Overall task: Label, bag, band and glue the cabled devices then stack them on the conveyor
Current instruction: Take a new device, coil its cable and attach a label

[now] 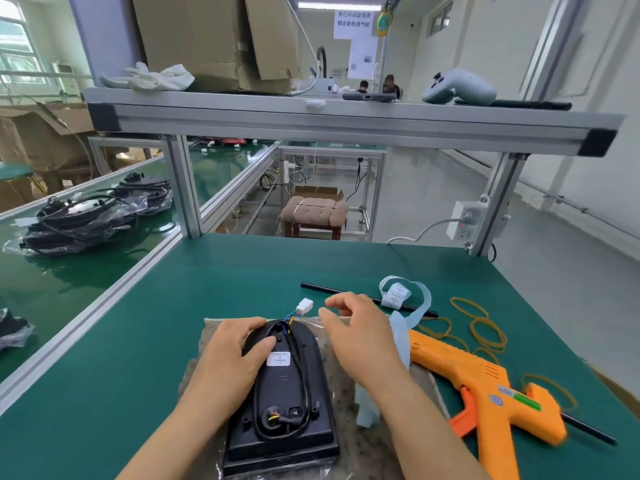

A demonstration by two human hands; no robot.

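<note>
A black cabled device (287, 403) lies back up on a grey pad (391, 448) at the front of the green table, over clear plastic. A white label (279, 359) is stuck on its upper half. Its black cable loops over the back and ends in a white connector (304, 305) past the top edge. My left hand (235, 358) rests on the device's upper left, thumb pressing beside the label. My right hand (360, 330) hovers just right of the device's top with fingers loosely curled, holding nothing. The orange glue gun (481, 386) lies to the right.
A label roll (398, 292) with blue backing strip, a black glue stick (346, 294) and several rubber bands (485, 332) lie behind and right of my hands. Bagged devices (86, 216) are stacked on the conveyor at left. An aluminium shelf frame (346, 119) crosses overhead.
</note>
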